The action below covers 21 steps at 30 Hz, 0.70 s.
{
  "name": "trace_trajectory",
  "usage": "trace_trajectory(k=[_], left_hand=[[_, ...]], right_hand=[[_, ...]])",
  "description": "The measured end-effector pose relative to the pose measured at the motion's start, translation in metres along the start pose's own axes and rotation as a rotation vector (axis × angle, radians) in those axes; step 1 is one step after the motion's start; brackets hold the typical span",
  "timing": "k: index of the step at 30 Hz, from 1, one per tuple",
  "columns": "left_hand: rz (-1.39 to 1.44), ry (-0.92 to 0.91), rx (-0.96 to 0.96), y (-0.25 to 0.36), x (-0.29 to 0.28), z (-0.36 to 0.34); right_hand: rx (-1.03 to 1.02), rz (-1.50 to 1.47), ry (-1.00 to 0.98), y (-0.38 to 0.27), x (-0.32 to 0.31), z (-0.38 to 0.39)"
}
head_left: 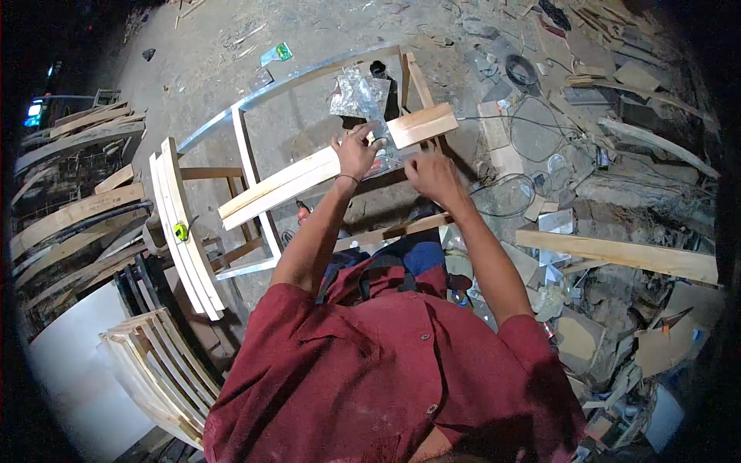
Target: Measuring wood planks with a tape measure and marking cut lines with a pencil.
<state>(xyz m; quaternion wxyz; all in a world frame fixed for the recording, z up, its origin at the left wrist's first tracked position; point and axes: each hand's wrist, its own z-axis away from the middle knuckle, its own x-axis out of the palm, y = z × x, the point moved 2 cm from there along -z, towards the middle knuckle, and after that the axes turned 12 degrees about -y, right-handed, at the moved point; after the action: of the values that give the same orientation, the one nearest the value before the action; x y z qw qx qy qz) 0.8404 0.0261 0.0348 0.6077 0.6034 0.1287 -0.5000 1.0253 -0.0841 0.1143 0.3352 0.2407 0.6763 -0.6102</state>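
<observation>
Over the middle of a wooden frame, my left hand (357, 157) reaches to the right end of a pair of pale boards (282, 187). Its fingers are bent around something small that I cannot make out, beside a translucent, plastic-looking piece (375, 103). My right hand (437, 180) is closed, just below a short wooden block (422, 125); whatever it holds is hidden by the fingers. The frame's long far rail (297, 79) and a crosspiece (247, 152) surround the work. A crumpled, shiny sheet (345, 98) lies beyond my hands.
Long boards (182, 231) with a yellow-green tape measure (181, 231) lie to the left. A red-and-black tool (302, 210) is under the frame. Cables (513, 143), a plank (617, 255) and scattered rubble fill the right. Slatted wood (158, 370) stands at lower left.
</observation>
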Motion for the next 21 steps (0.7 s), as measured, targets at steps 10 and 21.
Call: trace_trajectory(k=[10,21], left_hand=[[-0.082,0.061,0.047,-0.004,0.002,0.002],[-0.157,0.083,0.053,-0.089,-0.066,0.069]], right_hand=[[0.670,-0.722,0.142,0.040,0.115,0.023],[0.605,-0.590,0.034,-0.062,0.182,-0.008]])
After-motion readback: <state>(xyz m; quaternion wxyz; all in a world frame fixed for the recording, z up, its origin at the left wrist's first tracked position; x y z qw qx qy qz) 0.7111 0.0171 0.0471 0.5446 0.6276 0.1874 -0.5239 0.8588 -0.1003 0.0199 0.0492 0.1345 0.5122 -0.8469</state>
